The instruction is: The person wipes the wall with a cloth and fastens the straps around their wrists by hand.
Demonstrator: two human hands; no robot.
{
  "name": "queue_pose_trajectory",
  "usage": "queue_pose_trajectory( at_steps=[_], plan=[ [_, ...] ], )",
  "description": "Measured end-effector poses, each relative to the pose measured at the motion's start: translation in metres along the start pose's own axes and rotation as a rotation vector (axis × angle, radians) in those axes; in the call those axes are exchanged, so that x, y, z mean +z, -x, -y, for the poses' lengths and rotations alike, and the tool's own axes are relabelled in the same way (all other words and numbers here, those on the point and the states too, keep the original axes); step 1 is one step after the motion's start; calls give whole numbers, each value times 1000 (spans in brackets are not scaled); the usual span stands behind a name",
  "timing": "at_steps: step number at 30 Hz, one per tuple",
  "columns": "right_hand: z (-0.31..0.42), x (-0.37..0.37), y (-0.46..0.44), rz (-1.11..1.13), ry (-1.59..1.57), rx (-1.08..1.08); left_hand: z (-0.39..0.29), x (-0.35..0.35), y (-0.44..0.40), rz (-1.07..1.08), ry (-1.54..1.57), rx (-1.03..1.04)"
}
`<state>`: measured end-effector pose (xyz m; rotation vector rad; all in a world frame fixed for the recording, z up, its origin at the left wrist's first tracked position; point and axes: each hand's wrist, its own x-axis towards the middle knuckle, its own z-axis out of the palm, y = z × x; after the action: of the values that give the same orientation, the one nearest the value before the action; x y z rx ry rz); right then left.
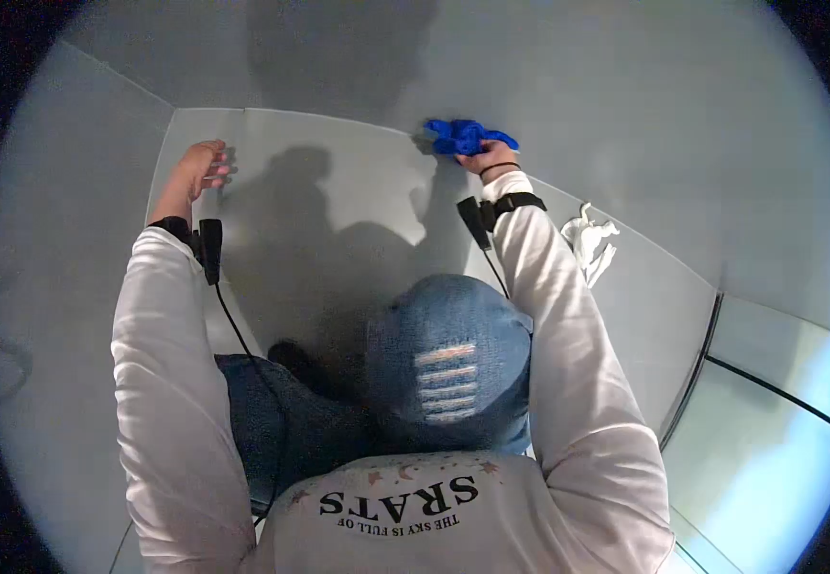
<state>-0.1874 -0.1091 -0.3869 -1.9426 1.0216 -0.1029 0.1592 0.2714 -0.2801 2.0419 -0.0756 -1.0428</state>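
A crumpled blue cloth point(466, 136) is in my right hand point(493, 159), at the line where the pale floor meets the grey wall. The fingers are wrapped over the cloth and partly hidden by it. My left hand point(207, 170) hangs near the left corner with its fingers apart and slightly bent, holding nothing. To the right of my right forearm lies a limp white glove point(587, 241) on the floor, partly covered by the sleeve.
Grey walls point(568, 86) enclose the pale floor point(367, 182) ahead and at the sides. My bent knee point(453, 354) rises in the middle. Black devices point(209, 251) with cables are strapped to both wrists. A glossy panel with dark edging point(759, 430) stands at the lower right.
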Motion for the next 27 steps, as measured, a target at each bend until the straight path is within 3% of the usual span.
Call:
queue_pose_trajectory(
  at_steps=[3,8,10,11,12,15,17,19,21,22,23,25,27],
  plan=[
    [-40,-23,-3,-90,16,74,2,0,-10,41,33,11],
    [-59,-77,20,-2,-202,177,-1,3,-16,29,32,0],
    [-56,-88,21,-162,-817,339,1,5,-9,16,60,53],
    [-39,-91,25,-349,-1374,470,3,5,-9,2,83,104],
    [-24,-100,36,-393,-1457,593,3,4,-9,-2,84,103],
    [-80,-116,23,-361,-1393,527,2,3,-14,10,46,58],
    [-129,-119,-4,-190,-1417,402,0,5,-14,-6,-8,32],
    [-126,-108,-11,-100,-1427,340,0,6,-13,1,16,35],
    [-93,-83,-3,-393,-1320,444,1,6,-12,9,42,34],
    [-193,-95,-55,50,-942,152,1,6,-11,4,37,37],
    [-241,-73,-90,-7,-559,104,2,6,-10,-3,33,34],
    [-112,-58,-41,-3,-1396,351,0,8,-6,-19,35,28],
    [-103,-37,-48,38,-1216,283,1,8,-5,-36,36,22]
  ],
)
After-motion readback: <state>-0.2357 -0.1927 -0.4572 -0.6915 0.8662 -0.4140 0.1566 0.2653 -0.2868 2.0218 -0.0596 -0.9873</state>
